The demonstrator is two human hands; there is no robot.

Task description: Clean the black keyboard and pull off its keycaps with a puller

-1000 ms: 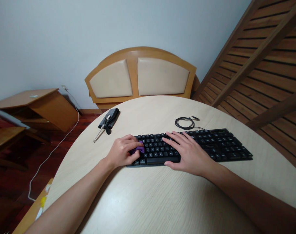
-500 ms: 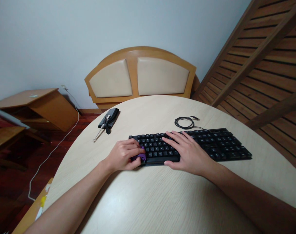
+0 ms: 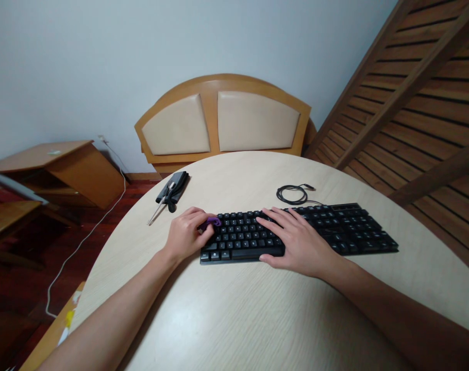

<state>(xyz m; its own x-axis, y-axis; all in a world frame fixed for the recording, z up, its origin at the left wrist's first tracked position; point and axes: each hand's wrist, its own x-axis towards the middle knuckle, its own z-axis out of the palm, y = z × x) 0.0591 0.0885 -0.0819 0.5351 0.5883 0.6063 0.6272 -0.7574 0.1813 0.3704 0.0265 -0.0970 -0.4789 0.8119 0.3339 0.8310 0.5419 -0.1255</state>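
Note:
A black keyboard (image 3: 253, 244) lies on the round table (image 3: 234, 314), its keys facing up. At the keyboard's upper left corner, my left hand (image 3: 188, 231) pinches a small purple cloth (image 3: 212, 221) between thumb and fingers. Part of the cloth is hidden by the fingers, and the rest lies against the keys. My right hand (image 3: 300, 241) rests flat on the middle of the keyboard with its fingers spread, covering some keys. From the back edge runs the keyboard's black cable (image 3: 292, 195), coiled on the table.
A dark folded pouch (image 3: 176, 185) with a black strap and a slim metal tool (image 3: 156, 211) sits at the table's back left. Behind the table stands a padded wooden headboard (image 3: 257, 121). Wooden slats (image 3: 423, 103) lean at the right, and a low cabinet (image 3: 76, 165) is at the left.
My left hand has moved up and left with the purple cloth, from the lower left keys to the upper left corner, uncovering the bottom-row keys. My right hand has stayed in place.

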